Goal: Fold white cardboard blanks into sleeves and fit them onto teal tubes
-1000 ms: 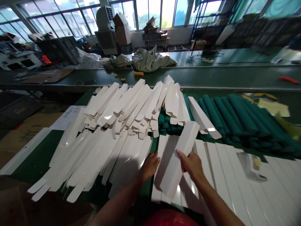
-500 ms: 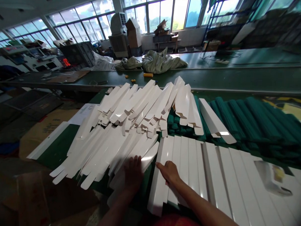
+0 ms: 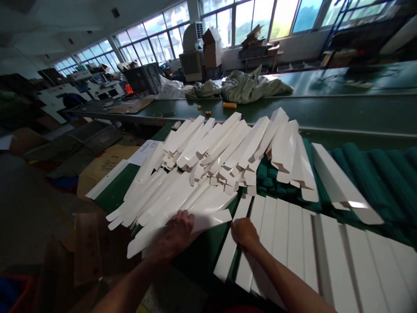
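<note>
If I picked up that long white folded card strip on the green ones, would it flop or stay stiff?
It would probably stay fairly stiff lengthwise, since the white folded card strip holds a creased angle. It likely feels light, looking thin. Its glossy face suggests it could slip easily against others in the loose pile.

Two hands — the left hand (image 3: 174, 232), the right hand (image 3: 246, 234) — with two grey-green sacks (image 3: 252, 87) at twelve o'clock and one air cooler (image 3: 190, 64) at eleven.
</note>
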A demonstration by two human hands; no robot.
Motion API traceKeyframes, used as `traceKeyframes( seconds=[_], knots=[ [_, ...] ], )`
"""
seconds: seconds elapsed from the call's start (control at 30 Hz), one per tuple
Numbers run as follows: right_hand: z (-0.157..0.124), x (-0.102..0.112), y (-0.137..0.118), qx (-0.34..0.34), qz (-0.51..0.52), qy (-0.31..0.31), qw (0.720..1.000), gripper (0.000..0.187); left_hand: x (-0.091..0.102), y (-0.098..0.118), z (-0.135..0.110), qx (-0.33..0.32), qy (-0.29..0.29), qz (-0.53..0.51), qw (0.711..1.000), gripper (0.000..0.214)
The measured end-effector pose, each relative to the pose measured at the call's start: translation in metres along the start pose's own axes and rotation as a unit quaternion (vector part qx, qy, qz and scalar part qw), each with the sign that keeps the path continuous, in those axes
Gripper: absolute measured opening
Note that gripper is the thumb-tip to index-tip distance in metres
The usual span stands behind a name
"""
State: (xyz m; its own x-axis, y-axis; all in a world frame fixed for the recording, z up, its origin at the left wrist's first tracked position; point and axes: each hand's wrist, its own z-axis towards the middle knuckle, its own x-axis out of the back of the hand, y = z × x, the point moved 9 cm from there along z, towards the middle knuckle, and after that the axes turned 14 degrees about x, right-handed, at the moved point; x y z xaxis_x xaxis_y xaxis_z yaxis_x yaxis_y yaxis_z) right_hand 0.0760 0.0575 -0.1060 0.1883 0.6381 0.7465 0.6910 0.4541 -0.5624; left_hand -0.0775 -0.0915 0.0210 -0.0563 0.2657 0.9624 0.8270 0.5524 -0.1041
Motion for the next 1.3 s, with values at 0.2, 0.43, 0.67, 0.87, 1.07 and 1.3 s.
traceKeyframes(
  seconds=[0.2, 0.43, 0.67, 0.87, 1.07, 1.3],
  knots=[
    [-0.022, 0.048, 0.0, -0.005, -0.028, 0.035, 0.999, 0.045, 0.088, -0.003, 0.002, -0.081, 0.011, 0.049, 0.996, 0.028],
    [-0.065, 0.117, -0.065, 0.308, -0.005, 0.114, 0.945, 0.097, 0.147, 0.113, -0.015, -0.327, 0.062, 0.085, 0.939, 0.035],
    [-0.08, 0.138, -0.014, 0.243, 0.33, 0.145, 0.9, 0.068, 0.205, 0.173, -0.072, -0.487, 0.284, -0.16, 0.81, 0.019],
    [-0.111, 0.116, 0.008, 0.26, 0.579, 0.004, 0.773, 0.062, 0.166, 0.138, 0.013, -0.228, 0.151, -0.665, 0.695, 0.083],
    [-0.105, 0.086, 0.013, 0.223, 0.611, -0.084, 0.755, 0.062, 0.132, 0.22, 0.033, -0.26, -0.231, -0.754, 0.557, 0.093],
    [-0.106, 0.177, 0.15, -0.036, 0.352, 0.318, 0.88, 0.055, 0.135, 0.216, 0.054, -0.15, -0.131, -0.732, 0.651, 0.041]
  ],
)
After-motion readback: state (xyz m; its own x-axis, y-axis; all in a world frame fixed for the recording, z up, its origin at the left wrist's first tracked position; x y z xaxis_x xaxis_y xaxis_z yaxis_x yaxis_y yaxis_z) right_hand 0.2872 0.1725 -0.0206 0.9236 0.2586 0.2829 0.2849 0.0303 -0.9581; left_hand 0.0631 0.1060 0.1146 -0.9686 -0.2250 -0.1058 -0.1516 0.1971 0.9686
